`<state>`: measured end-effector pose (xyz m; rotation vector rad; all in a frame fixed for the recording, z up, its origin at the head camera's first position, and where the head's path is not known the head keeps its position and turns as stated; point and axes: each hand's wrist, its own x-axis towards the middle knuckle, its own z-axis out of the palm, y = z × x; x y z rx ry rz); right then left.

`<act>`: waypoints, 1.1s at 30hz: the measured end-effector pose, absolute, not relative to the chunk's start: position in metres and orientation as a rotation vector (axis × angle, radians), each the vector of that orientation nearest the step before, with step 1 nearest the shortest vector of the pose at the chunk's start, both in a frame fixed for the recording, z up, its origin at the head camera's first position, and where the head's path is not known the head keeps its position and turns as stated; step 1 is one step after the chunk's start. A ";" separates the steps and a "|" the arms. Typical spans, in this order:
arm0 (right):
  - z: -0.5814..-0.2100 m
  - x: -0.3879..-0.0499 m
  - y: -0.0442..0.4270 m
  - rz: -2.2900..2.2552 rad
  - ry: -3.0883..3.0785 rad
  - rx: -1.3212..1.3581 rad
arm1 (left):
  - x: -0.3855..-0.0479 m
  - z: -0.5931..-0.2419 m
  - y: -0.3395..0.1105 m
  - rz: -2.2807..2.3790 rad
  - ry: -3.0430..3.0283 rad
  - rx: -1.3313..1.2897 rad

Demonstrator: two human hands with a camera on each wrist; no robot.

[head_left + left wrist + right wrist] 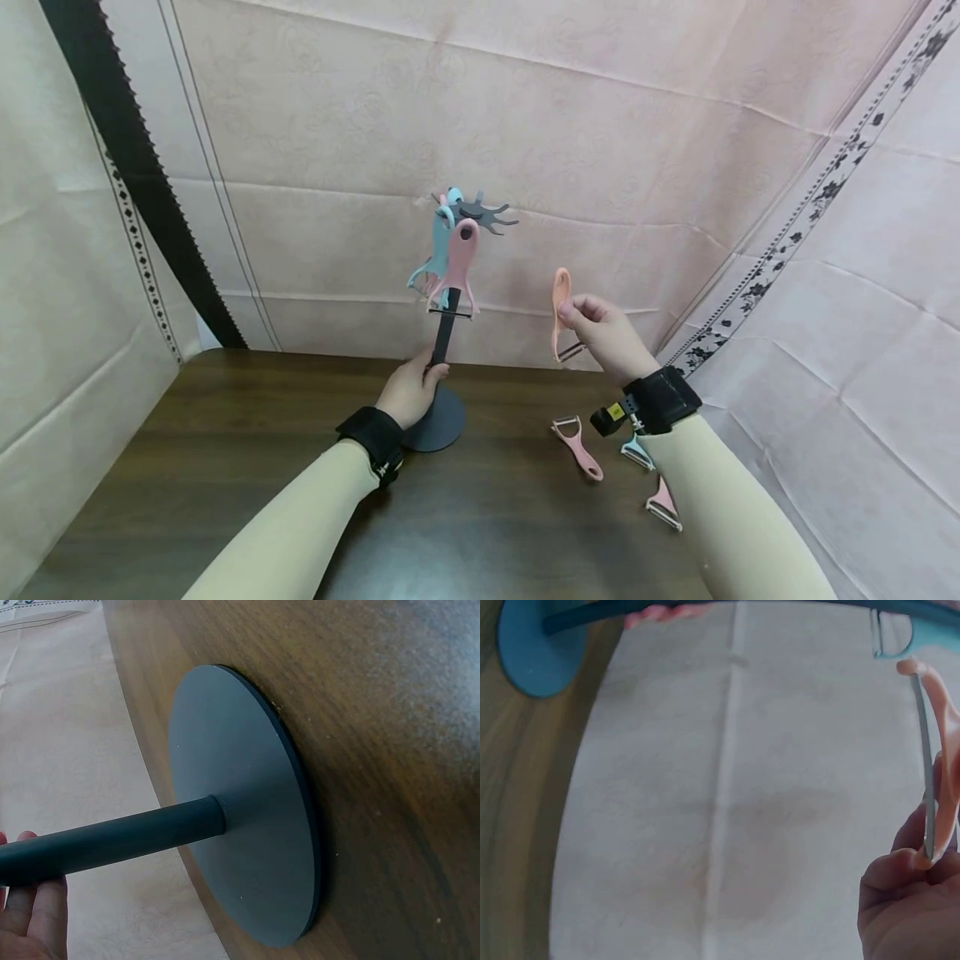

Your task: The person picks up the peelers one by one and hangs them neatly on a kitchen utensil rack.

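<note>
- My left hand [407, 392] wraps round the pole of the dark grey, round-based stand with a many-pronged top [444, 333]; its base rests on the brown wood-grained desk [262, 458].
- My right hand [609, 333] pinches the peach, plastic-looking peeler with a metal blade [560, 304]; it is in the air, right of the stand and apart from it.
- A pink plastic-looking peeler [460, 254] and a light blue one [441, 242] hang crowded at the stand's top; a bump there could, I judge, unhook one.
- My pinch is light, so the peach peeler might twist; its blade lies close to my fingers and could nick them.
- Uneven weight might tip the stand if my left hand slackened; my forearm, if lowered, could sweep the loose peelers [581, 450] right of the stand.
</note>
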<state>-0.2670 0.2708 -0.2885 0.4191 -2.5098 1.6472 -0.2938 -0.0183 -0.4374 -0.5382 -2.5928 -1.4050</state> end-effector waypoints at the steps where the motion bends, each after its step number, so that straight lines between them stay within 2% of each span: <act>1: -0.286 -0.266 0.268 1.669 -2.496 0.429 | -0.294 -0.438 -0.018 -1.398 -2.589 -0.544; 19: -0.240 -0.270 0.213 1.707 -2.416 0.675 | -0.296 -0.445 -0.018 -1.375 -2.581 -0.535; 33: -0.230 -0.268 0.198 1.723 -2.425 0.703 | -0.297 -0.443 -0.018 -1.379 -2.615 -0.504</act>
